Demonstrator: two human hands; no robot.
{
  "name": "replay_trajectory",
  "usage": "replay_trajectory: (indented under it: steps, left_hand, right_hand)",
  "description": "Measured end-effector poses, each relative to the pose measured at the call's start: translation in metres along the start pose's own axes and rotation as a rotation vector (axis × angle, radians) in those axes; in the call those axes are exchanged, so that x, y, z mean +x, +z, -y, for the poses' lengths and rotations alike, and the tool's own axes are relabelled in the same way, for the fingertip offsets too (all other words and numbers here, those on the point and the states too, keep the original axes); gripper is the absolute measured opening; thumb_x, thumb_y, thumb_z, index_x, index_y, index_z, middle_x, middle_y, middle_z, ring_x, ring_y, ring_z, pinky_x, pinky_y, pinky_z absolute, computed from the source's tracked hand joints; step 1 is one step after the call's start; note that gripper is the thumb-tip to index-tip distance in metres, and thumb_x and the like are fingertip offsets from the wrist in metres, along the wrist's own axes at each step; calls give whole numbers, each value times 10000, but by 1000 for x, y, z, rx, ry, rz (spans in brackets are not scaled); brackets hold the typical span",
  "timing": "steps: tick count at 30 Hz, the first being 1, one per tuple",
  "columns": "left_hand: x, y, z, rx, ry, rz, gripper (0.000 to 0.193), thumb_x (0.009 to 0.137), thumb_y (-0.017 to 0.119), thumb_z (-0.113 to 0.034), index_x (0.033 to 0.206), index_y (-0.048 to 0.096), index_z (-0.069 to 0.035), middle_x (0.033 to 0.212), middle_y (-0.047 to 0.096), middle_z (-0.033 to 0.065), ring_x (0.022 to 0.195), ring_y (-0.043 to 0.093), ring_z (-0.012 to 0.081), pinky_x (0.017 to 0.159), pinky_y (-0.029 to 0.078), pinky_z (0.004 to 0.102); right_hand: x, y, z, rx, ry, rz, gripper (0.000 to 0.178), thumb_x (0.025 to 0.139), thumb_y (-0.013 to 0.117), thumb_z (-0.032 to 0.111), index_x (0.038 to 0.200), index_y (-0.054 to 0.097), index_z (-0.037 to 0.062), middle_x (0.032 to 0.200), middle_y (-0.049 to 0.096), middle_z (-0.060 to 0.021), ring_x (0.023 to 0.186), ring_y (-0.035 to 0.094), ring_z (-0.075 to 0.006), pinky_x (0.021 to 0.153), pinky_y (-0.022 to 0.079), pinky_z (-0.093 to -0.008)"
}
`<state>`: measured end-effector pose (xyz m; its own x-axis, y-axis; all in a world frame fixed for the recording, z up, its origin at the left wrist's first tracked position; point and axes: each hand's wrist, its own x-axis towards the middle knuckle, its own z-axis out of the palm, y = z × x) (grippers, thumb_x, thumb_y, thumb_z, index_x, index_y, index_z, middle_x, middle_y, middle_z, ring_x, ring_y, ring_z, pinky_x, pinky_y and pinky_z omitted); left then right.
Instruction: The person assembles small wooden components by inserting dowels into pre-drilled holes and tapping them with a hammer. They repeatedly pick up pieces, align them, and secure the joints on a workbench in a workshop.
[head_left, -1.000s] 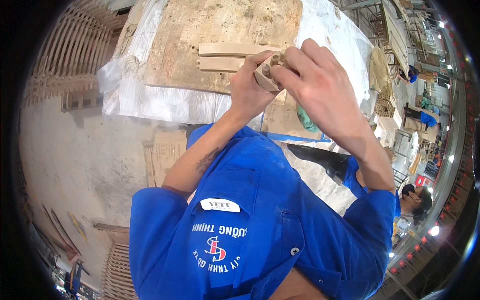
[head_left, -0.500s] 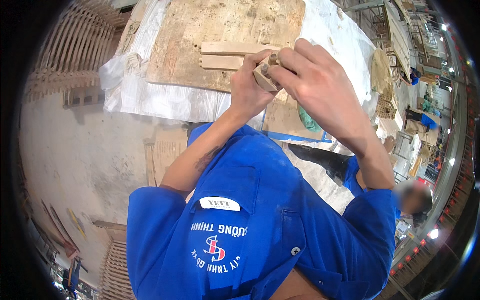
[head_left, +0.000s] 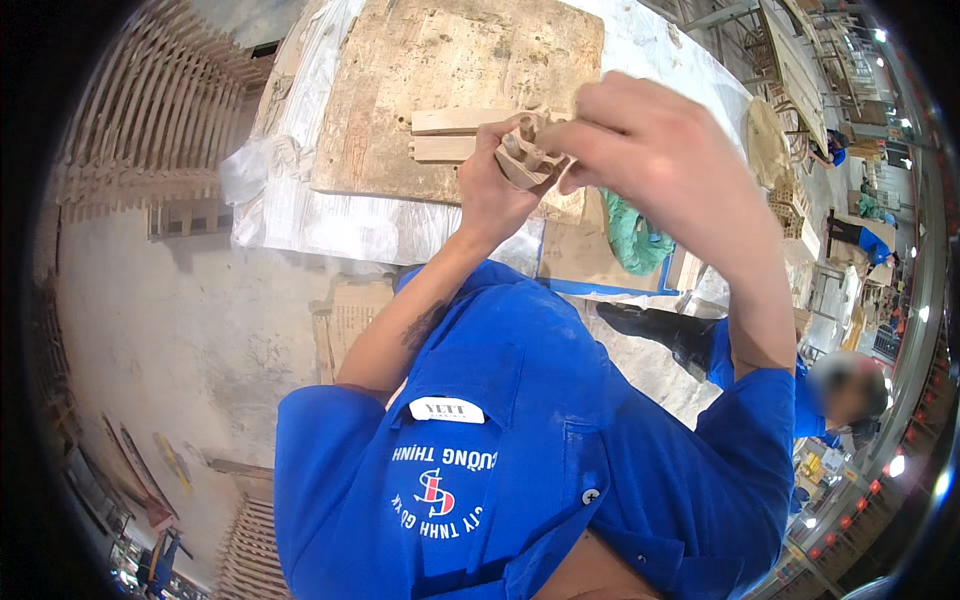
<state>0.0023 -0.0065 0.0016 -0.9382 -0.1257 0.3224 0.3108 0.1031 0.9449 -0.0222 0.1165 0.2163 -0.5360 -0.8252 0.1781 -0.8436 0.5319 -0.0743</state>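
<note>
Gripping a wooden piece (head_left: 520, 172) just above the middle of the frame, the left hand (head_left: 494, 195) has fingers and thumb wrapped closely round it, with peg-like stubs standing out of its upper end. And here's the right hand (head_left: 655, 155), just to the right of it, fingers curled and thumb drawn in, tips right up by the stubs! Whether those tips pinch anything, I can't tell; the back of the hand is blurred and the fingers hide the right side of the piece.

Just beyond the left hand, two pale wooden strips (head_left: 462, 122) lie side by side on a worn board (head_left: 385, 110), the nearer one's right end covered by that hand. White plastic sheeting (head_left: 330, 228) shows around the board. Below the right wrist sits a green bag (head_left: 632, 240), next to brown cardboard (head_left: 577, 255). Over in the upper left, slatted wooden frames (head_left: 165, 100) stand stacked; at the lower right, a co-worker in blue (head_left: 812, 405).
</note>
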Motion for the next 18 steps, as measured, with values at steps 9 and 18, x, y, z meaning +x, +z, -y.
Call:
replay_trajectory:
  steps: [9, 18]
  left_hand:
    - [17, -1, 7, -85, -94, -70, 540, 836, 849, -118, 1212, 483, 9, 1120, 703, 137, 1000, 699, 200, 859, 570, 325]
    - [50, -9, -31, -241, 60, -76, 586, 849, 782, 22, 1330, 448, 29, 1334, 591, 175, 1154, 619, 230, 998, 518, 361]
  right_hand:
    - [-70, 35, -19, 513, 464, 17, 318, 818, 795, 285, 1034, 709, 68, 905, 677, -86, 839, 649, -263, 745, 512, -395]
    - [-116, 217, 46, 1486, 823, -30, 575, 1027, 505, 539, 1318, 621, 56, 1200, 696, -132, 1057, 670, -266, 918, 528, -419]
